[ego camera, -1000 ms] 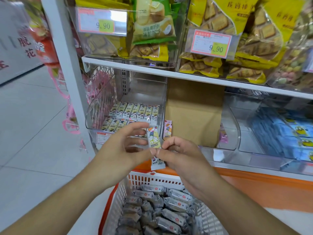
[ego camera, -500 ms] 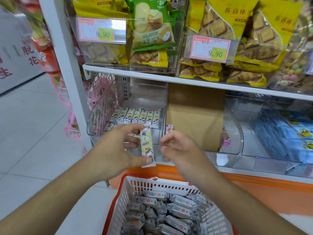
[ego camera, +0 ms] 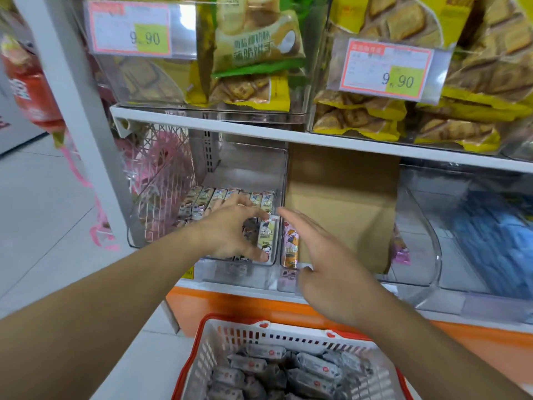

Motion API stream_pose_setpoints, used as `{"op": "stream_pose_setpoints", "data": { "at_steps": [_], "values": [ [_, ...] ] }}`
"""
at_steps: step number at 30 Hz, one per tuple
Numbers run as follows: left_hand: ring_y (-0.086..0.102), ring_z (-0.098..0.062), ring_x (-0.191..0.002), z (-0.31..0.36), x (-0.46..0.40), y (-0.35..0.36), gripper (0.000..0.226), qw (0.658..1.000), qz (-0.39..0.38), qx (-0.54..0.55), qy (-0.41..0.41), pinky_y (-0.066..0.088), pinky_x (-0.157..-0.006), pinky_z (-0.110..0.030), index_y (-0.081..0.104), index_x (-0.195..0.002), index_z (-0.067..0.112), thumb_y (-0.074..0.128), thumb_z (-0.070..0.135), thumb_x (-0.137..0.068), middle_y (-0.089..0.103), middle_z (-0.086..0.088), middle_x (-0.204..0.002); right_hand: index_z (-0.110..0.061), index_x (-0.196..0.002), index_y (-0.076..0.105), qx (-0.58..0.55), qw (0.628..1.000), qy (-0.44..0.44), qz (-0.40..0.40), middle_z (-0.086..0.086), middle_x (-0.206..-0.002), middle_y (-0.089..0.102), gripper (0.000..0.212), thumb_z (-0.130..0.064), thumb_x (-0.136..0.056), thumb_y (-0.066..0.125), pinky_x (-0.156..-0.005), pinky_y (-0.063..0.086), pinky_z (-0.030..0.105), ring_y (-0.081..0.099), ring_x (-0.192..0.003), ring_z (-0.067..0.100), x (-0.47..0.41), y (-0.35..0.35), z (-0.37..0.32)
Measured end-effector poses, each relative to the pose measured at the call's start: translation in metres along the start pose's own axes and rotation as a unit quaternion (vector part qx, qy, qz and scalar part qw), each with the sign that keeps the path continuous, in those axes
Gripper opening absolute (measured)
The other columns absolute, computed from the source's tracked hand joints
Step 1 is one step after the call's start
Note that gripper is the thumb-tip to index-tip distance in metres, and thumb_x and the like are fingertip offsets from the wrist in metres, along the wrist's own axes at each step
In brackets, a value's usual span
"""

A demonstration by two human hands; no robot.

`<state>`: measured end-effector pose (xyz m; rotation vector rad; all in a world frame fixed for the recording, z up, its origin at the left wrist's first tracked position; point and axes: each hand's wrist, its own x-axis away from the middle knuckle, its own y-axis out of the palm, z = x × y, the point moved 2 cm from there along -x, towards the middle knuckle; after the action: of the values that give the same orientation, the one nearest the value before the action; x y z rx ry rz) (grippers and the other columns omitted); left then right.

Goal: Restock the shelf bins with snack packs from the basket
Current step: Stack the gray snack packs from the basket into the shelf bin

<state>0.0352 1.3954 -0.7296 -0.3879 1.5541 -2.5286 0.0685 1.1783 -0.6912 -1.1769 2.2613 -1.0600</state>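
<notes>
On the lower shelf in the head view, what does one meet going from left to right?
Clear bin with rows of small packs → left hand holding a snack pack → right hand → cardboard box → blue packs.

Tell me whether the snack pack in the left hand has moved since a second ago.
Yes. The snack pack, pinched by the left hand, went from above the basket rim forward into the clear bin, against its right wall.

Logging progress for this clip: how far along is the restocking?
Done: a back row of packs lines the clear bin. In hand: left hand sets a pack at the bin's front; right hand empty. Left: the basket holds many wrapped packs.
</notes>
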Motion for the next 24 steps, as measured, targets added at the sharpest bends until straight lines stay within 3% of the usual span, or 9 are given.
{"op": "stream_pose_setpoints", "data": {
  "at_steps": [8, 16, 18, 21, 24],
  "values": [
    [0.017, -0.030, -0.143, -0.007, -0.009, 0.013, 0.089, 0.996, -0.041, -0.072, -0.025, 0.025, -0.116, -0.050, 0.049, -0.142, 0.055, 0.088, 0.066, -0.063, 0.018, 0.012, -0.157, -0.042, -0.165, 0.019, 0.000, 1.000, -0.004, -0.005, -0.029, -0.168, 0.017, 0.101, 0.010, -0.087, 0.057, -0.105, 0.009, -0.008, 0.006, -0.141, -0.023, 0.000, 0.001, 0.004],
    [0.013, -0.032, -0.148, -0.006, -0.009, 0.013, 0.090, 0.988, -0.089, -0.111, -0.058, 0.019, -0.118, -0.050, 0.039, -0.146, 0.059, 0.085, 0.066, -0.068, 0.012, 0.007, -0.161, -0.046, -0.163, 0.018, 0.012, 1.000, -0.005, -0.004, -0.032, -0.167, 0.017, 0.102, 0.009, -0.087, 0.056, -0.121, 0.021, 0.012, 0.007, -0.145, -0.021, 0.003, 0.001, 0.003],
    [0.011, -0.035, -0.150, -0.008, -0.008, 0.011, 0.095, 0.985, -0.108, -0.113, -0.067, 0.020, -0.119, -0.052, 0.035, -0.150, 0.058, 0.084, 0.063, -0.069, 0.010, 0.007, -0.164, -0.049, -0.163, 0.016, 0.009, 1.000, -0.008, -0.007, -0.033, -0.167, 0.016, 0.102, 0.008, -0.088, 0.057, -0.117, 0.023, 0.008, 0.010, -0.149, -0.017, 0.004, 0.001, 0.003],
    [0.013, -0.032, -0.151, -0.013, -0.003, 0.004, 0.088, 0.989, -0.106, -0.076, -0.069, 0.024, -0.122, -0.047, 0.036, -0.153, 0.051, 0.079, 0.061, -0.077, 0.013, 0.008, -0.165, -0.052, -0.162, 0.014, -0.001, 1.000, -0.010, -0.017, -0.034, -0.167, 0.014, 0.102, 0.007, -0.090, 0.056, -0.101, 0.019, -0.006, 0.016, -0.143, -0.018, 0.005, 0.001, 0.005],
    [0.023, -0.026, -0.151, -0.016, 0.013, -0.007, 0.077, 0.997, -0.054, 0.015, -0.054, 0.024, -0.124, -0.045, 0.048, -0.150, 0.042, 0.076, 0.063, -0.082, 0.027, 0.007, -0.160, -0.048, -0.163, 0.016, 0.008, 1.000, -0.026, -0.010, -0.032, -0.168, 0.016, 0.100, 0.006, -0.090, 0.057, -0.112, 0.018, 0.002, 0.012, -0.152, -0.014, 0.007, -0.001, 0.006]
  ]
}}
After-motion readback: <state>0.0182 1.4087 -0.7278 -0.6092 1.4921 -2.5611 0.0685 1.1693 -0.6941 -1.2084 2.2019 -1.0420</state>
